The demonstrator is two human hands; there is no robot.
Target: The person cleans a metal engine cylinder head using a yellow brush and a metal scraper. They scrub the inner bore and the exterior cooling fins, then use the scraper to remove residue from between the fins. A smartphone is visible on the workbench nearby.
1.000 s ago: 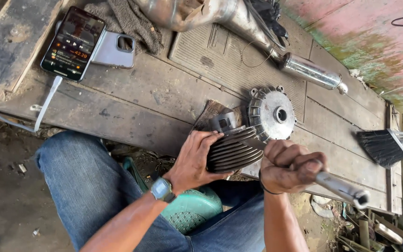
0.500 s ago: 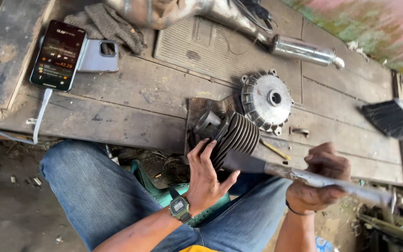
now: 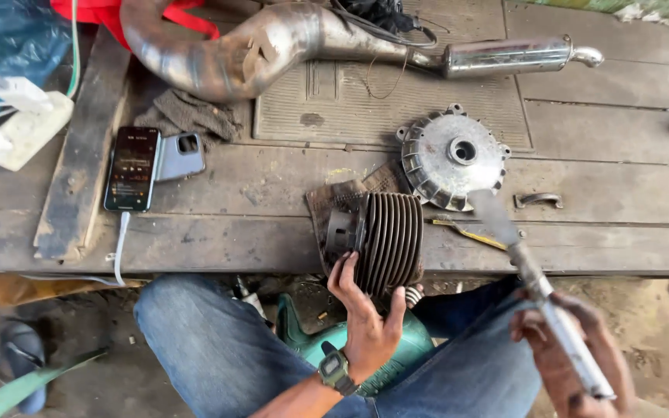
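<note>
A phone (image 3: pixel 132 168) with a lit screen lies at the left of a weathered wooden workbench (image 3: pixel 629 186), a white cable running off its lower end, with a dark rag (image 3: pixel 183 116) just above it. Across the top of the bench stretches a tarnished exhaust pipe (image 3: pixel 265 42), resting partly on a ribbed rubber mat (image 3: pixel 381 108). At centre, a seated person in blue jeans steadies a finned engine cylinder (image 3: pixel 385 240) at the bench's near edge, the left hand (image 3: pixel 365 317), a watch on its wrist, cupping the cylinder's underside with spread fingers pressed against the fins. Just beyond the cylinder lies a round, ribbed metal drum (image 3: pixel 452 159). At right, the right hand (image 3: pixel 574 348) is clenched around a long metal tool (image 3: pixel 547 298) angled up toward the drum; its blurred tip appears to hover clear of the parts, though that is hard to judge.
</note>
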